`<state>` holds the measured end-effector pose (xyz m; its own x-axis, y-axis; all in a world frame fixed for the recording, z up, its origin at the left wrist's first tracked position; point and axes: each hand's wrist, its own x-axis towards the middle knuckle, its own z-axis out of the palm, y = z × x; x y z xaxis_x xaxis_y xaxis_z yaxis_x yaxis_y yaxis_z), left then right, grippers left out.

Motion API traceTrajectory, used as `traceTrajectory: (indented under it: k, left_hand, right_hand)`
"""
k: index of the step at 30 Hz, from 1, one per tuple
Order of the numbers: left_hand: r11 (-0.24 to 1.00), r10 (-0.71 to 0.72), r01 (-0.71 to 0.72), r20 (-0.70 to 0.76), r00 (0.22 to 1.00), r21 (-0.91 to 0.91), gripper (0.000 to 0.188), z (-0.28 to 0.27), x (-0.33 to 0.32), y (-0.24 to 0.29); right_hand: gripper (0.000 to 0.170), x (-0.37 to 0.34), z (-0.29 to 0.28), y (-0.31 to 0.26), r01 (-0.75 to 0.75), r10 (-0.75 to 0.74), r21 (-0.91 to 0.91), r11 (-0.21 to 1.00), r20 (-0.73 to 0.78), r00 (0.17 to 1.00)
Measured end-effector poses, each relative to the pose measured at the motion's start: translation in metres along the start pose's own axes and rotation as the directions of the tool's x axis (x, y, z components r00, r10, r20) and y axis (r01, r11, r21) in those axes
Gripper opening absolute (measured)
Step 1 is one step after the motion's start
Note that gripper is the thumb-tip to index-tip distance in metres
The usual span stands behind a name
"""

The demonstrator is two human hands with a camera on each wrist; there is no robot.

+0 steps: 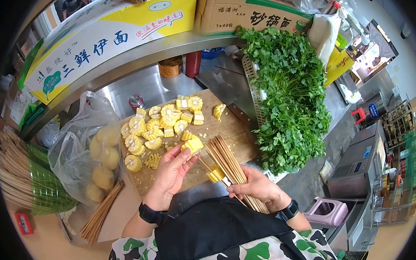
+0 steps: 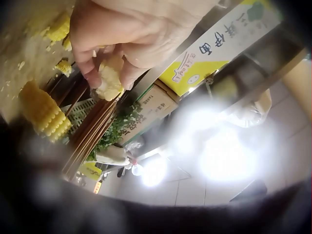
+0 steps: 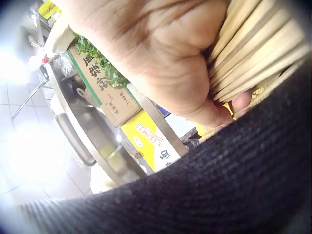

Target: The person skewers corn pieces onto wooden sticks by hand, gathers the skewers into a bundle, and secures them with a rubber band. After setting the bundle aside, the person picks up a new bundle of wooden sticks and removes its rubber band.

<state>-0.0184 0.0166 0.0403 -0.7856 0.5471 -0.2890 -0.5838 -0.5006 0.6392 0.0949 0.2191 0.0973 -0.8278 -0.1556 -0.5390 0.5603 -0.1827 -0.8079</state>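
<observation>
Over the near part of the cutting board [image 1: 244, 144], the left hand [image 1: 171, 172] is pinching a corn piece [image 1: 194, 146] between thumb and fingers, while the right hand [image 1: 260, 188], just past the board's near edge, is gripping a skewer bundle [image 1: 227, 159] with its tips reaching over the wood. The hands are working apart, the pinched corn hanging near those tips. Another piece [image 1: 215, 175] seems to be sitting on one skewer beside the bundle. Cut corn [image 1: 169, 114] is crowding the board's far-left part, leaving mostly bare, crumb-dotted wood showing toward its right edge. A plastic bag [image 1: 70, 158] is hemming the board's left edge, a basket [image 1: 250, 73] of greens [image 1: 291, 97] is bounding its right, and a shelf [image 1: 154, 53] is running behind it, above the metal surface [image 1: 161, 87].
</observation>
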Motion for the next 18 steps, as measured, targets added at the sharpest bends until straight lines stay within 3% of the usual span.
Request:
traceTrajectory:
  k: [13,18]
  left_hand:
    - [0.976,0.109,-0.110,0.017,0.994,0.189,0.040,0.016,-0.009,-0.012]
    - [0.949,0.060,-0.072,0.047,0.997,0.308,0.041,0.020,-0.014,-0.023]
  right_hand:
    - [0.030,0.002,-0.004,0.004,-0.009,0.010,-0.052,0.999,0.018,1.000]
    - [0.030,0.000,-0.004,0.003,0.003,-0.003,-0.040,0.999,0.000,1.000]
